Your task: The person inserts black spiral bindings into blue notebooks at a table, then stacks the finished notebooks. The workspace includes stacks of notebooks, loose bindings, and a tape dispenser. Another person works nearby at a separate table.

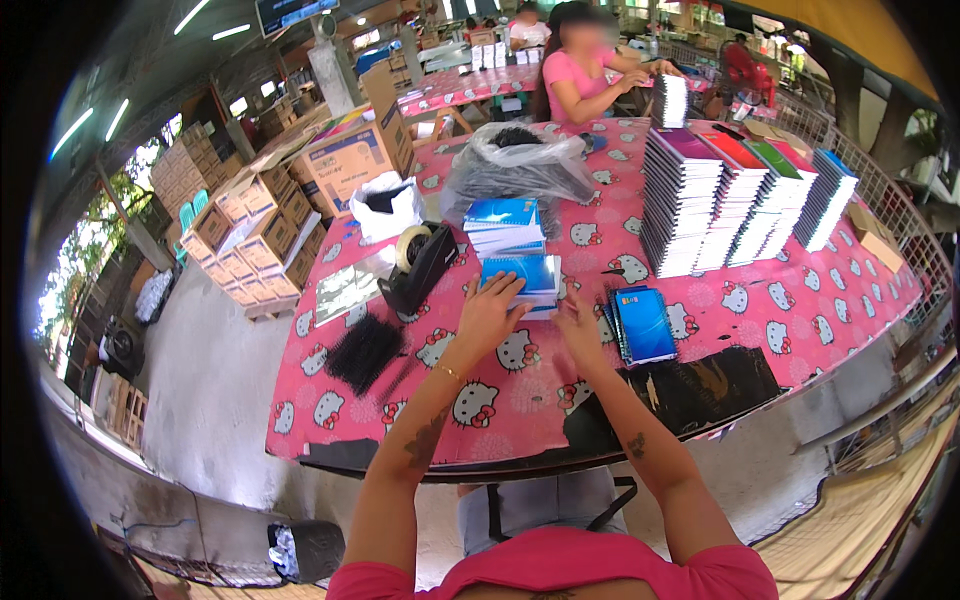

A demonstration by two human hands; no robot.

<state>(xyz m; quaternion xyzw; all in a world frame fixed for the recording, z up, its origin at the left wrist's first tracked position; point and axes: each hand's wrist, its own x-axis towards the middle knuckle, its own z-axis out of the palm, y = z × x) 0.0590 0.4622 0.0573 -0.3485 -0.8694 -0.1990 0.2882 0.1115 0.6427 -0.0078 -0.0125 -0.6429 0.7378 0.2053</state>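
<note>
My left hand (492,312) lies with fingers stretched out on a blue-covered notebook (530,270), the top one of a low stack. My right hand (578,326) is just right of that stack's near corner, fingers apart and slightly blurred, with nothing visible in them. Directly behind stands another stack of blue notebooks (503,213), their white page edges showing. To the right of my right hand lies a small pile of spiral-bound blue notebooks (643,325). Left of my left hand, a heap of black binding coils (366,352) rests on the pink patterned tablecloth (500,440).
A black tape dispenser (418,270) stands left of the stacks, near a white plastic bag (387,208). A clear bag of black coils (520,170) sits behind. Tall spiral notebook stacks (682,205) rise at right. Cartons (345,170) stand at left. Another person (580,75) works across the table.
</note>
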